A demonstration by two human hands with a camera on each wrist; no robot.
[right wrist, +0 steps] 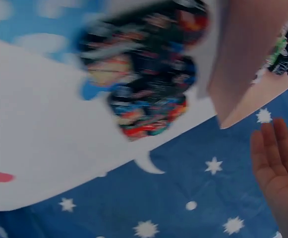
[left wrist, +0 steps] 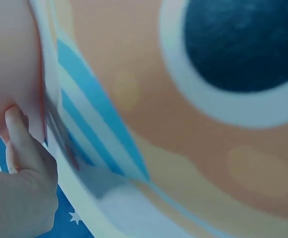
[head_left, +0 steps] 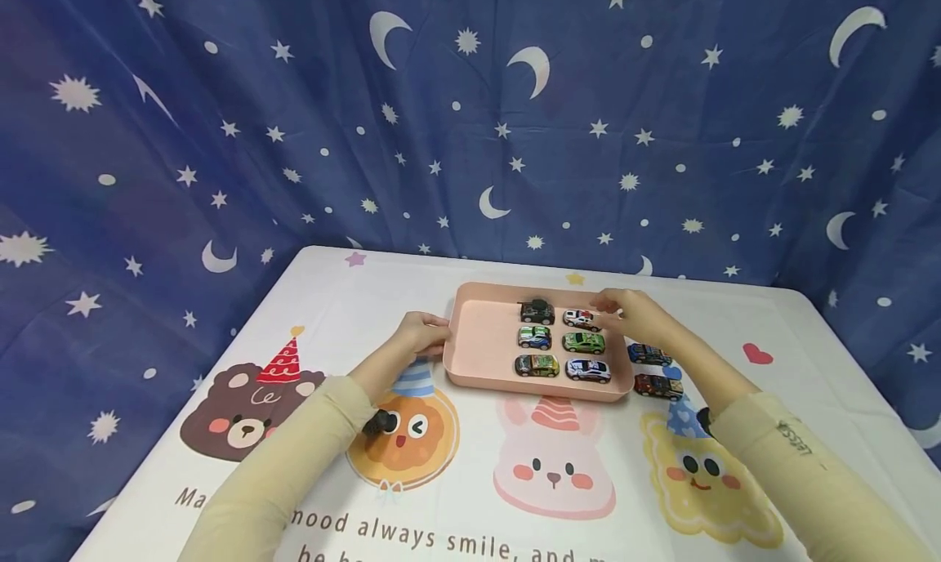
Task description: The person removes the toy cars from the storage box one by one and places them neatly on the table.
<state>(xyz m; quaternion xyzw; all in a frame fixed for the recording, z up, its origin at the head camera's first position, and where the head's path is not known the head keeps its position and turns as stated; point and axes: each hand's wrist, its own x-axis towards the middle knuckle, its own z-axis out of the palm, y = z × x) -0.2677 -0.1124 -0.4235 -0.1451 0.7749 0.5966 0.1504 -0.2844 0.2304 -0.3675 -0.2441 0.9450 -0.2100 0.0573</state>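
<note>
A shallow pink tray (head_left: 481, 337) lies on the table with several toy cars in two columns on its right half. My left hand (head_left: 422, 335) grips the tray's left edge; in the left wrist view, the thumb of that hand (left wrist: 27, 173) presses on the tray wall (left wrist: 15, 64). Over the tray's back right corner is my right hand (head_left: 632, 313), fingertips close to a white-and-red toy car (head_left: 581, 319). The right wrist view shows this hand (right wrist: 280, 168) with straight fingers and a bare palm. A dark toy tank (head_left: 537, 311) and a green car (head_left: 584, 343) sit nearby.
Outside the tray, along its right side, stand a blue toy car (head_left: 649, 354) and a dark red-and-black one (head_left: 658, 386). A white tablecloth (head_left: 470, 456) with cartoon prints covers the table. Behind its far edge hangs a blue curtain (head_left: 441, 96) with moons and stars.
</note>
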